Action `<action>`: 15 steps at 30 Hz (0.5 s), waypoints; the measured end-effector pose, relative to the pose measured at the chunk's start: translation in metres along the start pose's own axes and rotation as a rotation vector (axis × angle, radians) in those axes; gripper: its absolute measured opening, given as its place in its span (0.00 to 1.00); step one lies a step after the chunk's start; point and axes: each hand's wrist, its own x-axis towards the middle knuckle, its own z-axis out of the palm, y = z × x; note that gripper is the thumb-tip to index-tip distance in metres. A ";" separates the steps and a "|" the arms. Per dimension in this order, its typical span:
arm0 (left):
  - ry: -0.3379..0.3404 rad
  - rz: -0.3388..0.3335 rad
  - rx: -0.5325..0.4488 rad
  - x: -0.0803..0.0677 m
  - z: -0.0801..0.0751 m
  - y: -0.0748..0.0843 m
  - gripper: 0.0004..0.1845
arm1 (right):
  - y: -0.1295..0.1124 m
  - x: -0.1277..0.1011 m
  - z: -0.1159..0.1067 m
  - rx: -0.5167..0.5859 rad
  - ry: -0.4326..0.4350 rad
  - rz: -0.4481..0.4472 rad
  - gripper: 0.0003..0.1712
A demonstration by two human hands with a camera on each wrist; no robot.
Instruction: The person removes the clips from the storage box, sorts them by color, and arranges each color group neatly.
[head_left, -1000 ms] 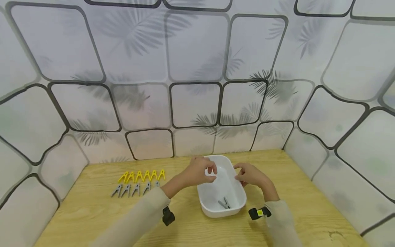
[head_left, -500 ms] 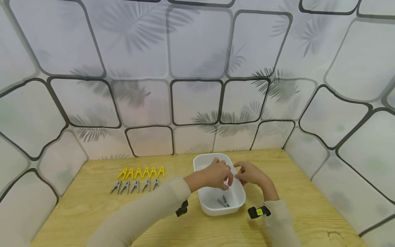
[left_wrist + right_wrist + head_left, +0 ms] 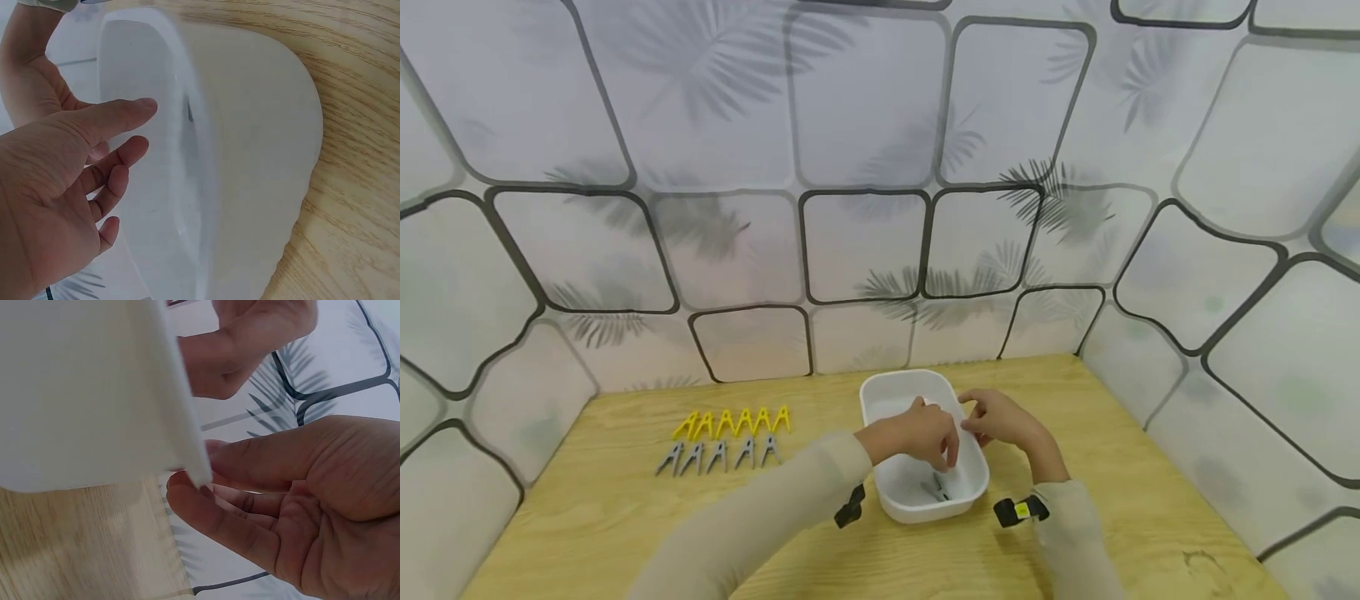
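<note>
Hands (image 3: pixel 958 429) relaxed at white tub (image 3: pixel 895 390) rim

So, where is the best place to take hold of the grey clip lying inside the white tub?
Probably from straight above, pinching the grey clip across its two sides. It lies flat on the floor of the tub, whose walls block any sideways approach. The left hand hangs over it, open.
</note>
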 end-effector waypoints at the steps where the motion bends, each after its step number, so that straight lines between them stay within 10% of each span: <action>1: -0.007 -0.006 -0.003 0.001 0.002 0.000 0.02 | -0.001 0.000 0.000 0.001 -0.003 -0.004 0.28; 15: -0.052 -0.068 0.065 0.005 0.005 0.007 0.05 | 0.000 0.000 -0.002 0.025 -0.001 0.002 0.27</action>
